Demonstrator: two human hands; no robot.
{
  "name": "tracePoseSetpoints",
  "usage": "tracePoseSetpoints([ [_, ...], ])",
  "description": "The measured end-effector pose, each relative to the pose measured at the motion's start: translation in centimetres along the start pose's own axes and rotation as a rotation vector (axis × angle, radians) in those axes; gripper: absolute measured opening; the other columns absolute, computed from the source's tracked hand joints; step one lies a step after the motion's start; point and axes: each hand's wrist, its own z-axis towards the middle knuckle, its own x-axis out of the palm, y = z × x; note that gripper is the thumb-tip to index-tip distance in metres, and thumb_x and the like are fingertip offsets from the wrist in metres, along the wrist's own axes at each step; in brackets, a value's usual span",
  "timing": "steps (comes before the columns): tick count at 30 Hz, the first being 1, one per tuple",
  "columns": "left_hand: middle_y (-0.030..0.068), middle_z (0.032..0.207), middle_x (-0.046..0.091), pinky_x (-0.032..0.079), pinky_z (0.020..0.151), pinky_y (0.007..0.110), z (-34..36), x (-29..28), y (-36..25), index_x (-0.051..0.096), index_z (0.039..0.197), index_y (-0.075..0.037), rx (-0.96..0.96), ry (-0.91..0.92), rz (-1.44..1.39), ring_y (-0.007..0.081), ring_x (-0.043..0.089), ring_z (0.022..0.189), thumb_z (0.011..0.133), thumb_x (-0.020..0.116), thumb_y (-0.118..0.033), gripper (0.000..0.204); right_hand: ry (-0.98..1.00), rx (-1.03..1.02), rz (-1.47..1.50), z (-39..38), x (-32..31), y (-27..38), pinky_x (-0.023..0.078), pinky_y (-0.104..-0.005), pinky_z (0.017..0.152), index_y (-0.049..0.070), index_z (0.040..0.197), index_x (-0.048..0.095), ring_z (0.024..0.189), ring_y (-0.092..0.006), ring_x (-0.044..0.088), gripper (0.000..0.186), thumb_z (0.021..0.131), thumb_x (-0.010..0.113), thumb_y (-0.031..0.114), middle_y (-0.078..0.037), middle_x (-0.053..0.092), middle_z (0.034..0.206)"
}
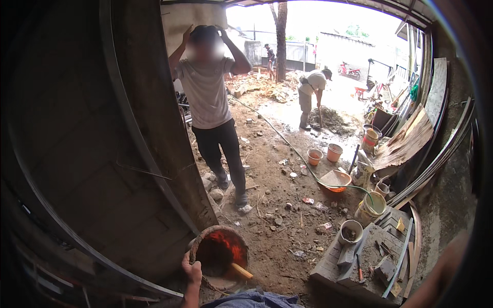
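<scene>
At the lower middle, my left hand [192, 272] grips the rim of a mortar-crusted bucket [220, 232], its thumb showing on the outer edge. The bucket tips so that its mouth is visible, with an orange glow on the inner wall and a dark inside. A tool's pale wooden handle [241, 271] sticks out over the near side of the rim; its head is hidden. Only part of my right arm [444, 272] shows at the lower right edge, and the hand on it lies out of sight.
A person [208, 97] stands ahead left, hands raised to the head. Another person [312, 95] bends with a shovel over a mortar heap [331, 120]. A hose [287, 141] crosses the dirt to a pail [371, 208]. Grey blocks [334, 262] with tools lie at right; a wall [67, 138] borders left.
</scene>
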Motion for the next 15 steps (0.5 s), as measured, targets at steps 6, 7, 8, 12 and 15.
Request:
tracePoseSetpoints([
  [6,0.0084,0.115,0.069,0.048,0.102,0.032,-0.7,0.2,0.2,0.065,0.122,0.006,-0.003,-0.095,0.021,0.0180,0.065,0.106,0.068,0.044,0.009,0.058,-0.008,0.002,0.018,0.2,-0.6,-0.7,0.053,-0.0377,0.080,0.007,0.116,0.069,0.091,-0.0261,0.067,0.029,0.089,0.067,0.019,-0.012,0.068,0.103],
  [7,0.0089,0.115,0.069,0.048,0.102,0.033,-1.1,0.5,0.2,0.064,0.123,0.006,0.398,-0.196,0.234,0.0185,0.066,0.106,0.067,0.044,0.009,0.059,-0.015,-0.003,0.013,0.4,-0.9,-0.8,0.053,-0.0378,0.080,0.007,0.116,0.069,0.091,-0.0261,0.067,0.030,0.089,0.067,0.019,-0.012,0.068,0.103],
  [8,0.0119,0.118,0.068,0.048,0.102,0.035,-0.9,0.3,0.0,0.062,0.126,0.006,0.426,-0.165,0.328,0.0215,0.065,0.109,0.069,0.046,0.005,0.059,-0.049,-0.007,0.002,0.5,-0.7,-0.9,0.052,-0.0378,0.080,0.007,0.116,0.069,0.091,-0.0260,0.067,0.030,0.089,0.067,0.019,-0.012,0.068,0.103],
  [12,0.0230,0.132,0.062,0.046,0.109,0.040,-1.1,-0.4,-0.7,0.054,0.138,0.010,-0.079,-0.024,0.074,0.0336,0.061,0.121,0.074,0.053,-0.005,0.066,-0.063,-0.014,-0.036,0.7,-0.5,-0.9,0.052,-0.0379,0.079,0.007,0.116,0.069,0.091,-0.0260,0.067,0.030,0.089,0.067,0.020,-0.012,0.068,0.103],
  [15,0.0267,0.137,0.058,0.043,0.113,0.042,-1.8,-1.2,-1.4,0.050,0.143,0.011,-0.156,-0.119,0.279,0.0362,0.055,0.131,0.077,0.055,-0.006,0.068,-0.056,0.000,-0.035,0.5,-0.6,-0.9,0.052,-0.0380,0.079,0.007,0.116,0.069,0.091,-0.0259,0.067,0.030,0.089,0.066,0.020,-0.012,0.068,0.102],
])
